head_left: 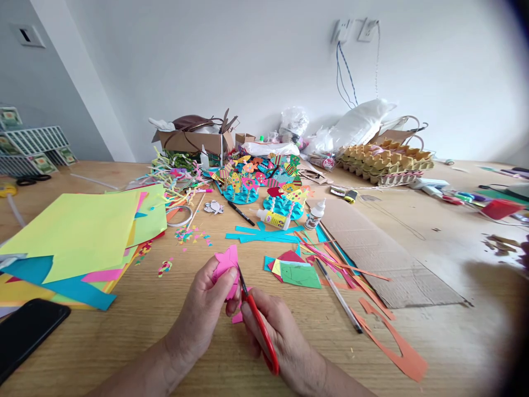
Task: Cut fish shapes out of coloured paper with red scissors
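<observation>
Paper [226,260] sits pinched between thumb and fingers of your left hand [203,303], above the table [225,358]. Your right hand [283,325] curls its fingers around the scissors [260,326], blades at the paper's edge.

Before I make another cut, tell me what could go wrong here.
First, the scissors in the right hand have their blades close by the left hand's thumb, so a slip might nick it. Second, the pink paper is small and pinched, so it could bend or tear. Third, the yellow bottle lies on its side by the blue strips; it might leak if open, which I cannot tell.
</observation>
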Tool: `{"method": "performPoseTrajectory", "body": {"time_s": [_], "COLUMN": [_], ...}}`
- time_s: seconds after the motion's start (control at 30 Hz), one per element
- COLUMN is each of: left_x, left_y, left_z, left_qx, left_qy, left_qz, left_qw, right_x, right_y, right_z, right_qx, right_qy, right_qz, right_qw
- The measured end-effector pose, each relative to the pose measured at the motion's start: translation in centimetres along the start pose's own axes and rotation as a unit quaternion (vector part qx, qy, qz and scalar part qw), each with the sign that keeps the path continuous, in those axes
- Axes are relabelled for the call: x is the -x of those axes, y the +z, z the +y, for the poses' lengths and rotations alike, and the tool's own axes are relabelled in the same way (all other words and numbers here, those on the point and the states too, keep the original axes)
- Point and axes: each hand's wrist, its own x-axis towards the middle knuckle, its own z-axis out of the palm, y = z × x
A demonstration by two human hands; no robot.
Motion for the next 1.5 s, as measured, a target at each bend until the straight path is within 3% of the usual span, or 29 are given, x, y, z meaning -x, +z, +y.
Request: {"method": "performPoseTrajectory", "body": {"time_s": [0.73,1.0,1.5], "left_x": [-0.6,-0.8,-1.1], "left_y": [-1.2,-1.6,-2.3], "left_z": [0.8,1.0,0.7], "left_qx": [0.003,0.017,0.045], "left_qy": [-0.019,-0.051,-0.062], "left_qz": [-0.088,-0.101,-0.136], "left_qw": [0.996,0.993,0.988], "right_x": [0.3,0.2,0.1], "right_y": [-0.3,-0.8,-0.9], "right_z": [0.8,-0.1,0.6], "right_qx": [-0.063,-0.027,0.014], "right_qy": [0.025,0.011,-0.003], "right_qz": [-0.030,-0.044,-0.046], "right_qw": [0.997,0.999,0.999]}}
